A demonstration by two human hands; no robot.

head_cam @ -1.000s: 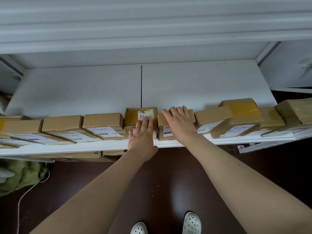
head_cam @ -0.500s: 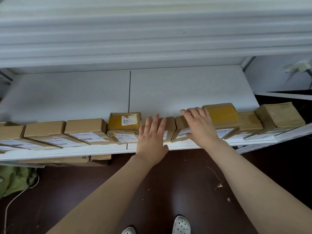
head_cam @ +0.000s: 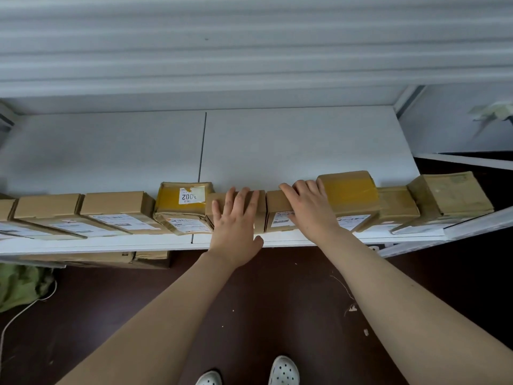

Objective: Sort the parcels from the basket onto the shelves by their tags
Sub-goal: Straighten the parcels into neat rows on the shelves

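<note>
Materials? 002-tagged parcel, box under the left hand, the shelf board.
002-tagged parcel: cardboard, seemingly wrapped in glossy yellow tape; it shines and wrinkles. Box under the left hand: plain matte brown cardboard, crisp folded edges. Shelf board: smooth matte white panels with a seam; painted metal or laminate, cannot tell.

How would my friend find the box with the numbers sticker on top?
Look along the front edge of the long white shelf. Just left of the person's left hand sits a yellow-taped parcel. Only it has a white sticker with big digits on top.
</note>
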